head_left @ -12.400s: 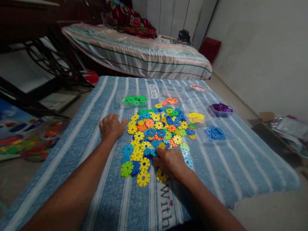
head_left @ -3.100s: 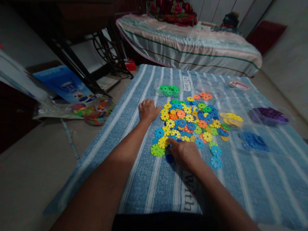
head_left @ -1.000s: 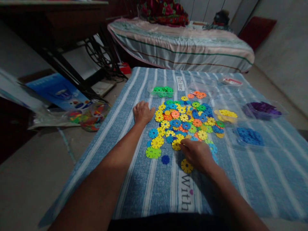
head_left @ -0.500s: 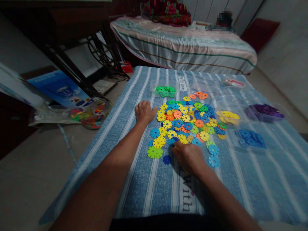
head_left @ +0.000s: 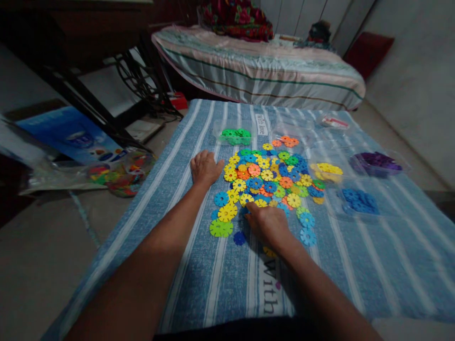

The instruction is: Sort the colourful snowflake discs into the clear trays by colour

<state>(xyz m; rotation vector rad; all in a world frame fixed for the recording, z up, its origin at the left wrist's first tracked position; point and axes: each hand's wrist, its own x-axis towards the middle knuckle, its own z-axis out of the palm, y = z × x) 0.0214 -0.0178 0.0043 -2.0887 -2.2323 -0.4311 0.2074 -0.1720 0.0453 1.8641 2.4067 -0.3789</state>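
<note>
A loose pile of notched plastic discs (head_left: 267, 175) in yellow, blue, orange and green lies on the striped cloth. Flat on the cloth left of the pile rests my left hand (head_left: 205, 168), its fingers stretched out and holding nothing. My right hand (head_left: 268, 223) is at the pile's near edge with its fingers curled down together. Whatever is between those fingertips is hidden by the hand. A dark blue disc (head_left: 239, 238) and a lime green disc (head_left: 221, 228) lie to the left of it. One yellow disc (head_left: 269, 251) shows below the right wrist.
Clear boxes around the pile hold green discs (head_left: 235, 136), yellow discs (head_left: 327, 171), purple discs (head_left: 377, 162) and blue discs (head_left: 359, 201). Orange discs (head_left: 288, 141) lie by another box. A bed (head_left: 263, 71) stands beyond the table; a bag of colourful pieces (head_left: 126, 173) is at left.
The whole view has shifted, so things sit further left. My right hand has moved slightly over the near edge of the pile, uncovering a yellow disc by its wrist. My left hand stays put.
</note>
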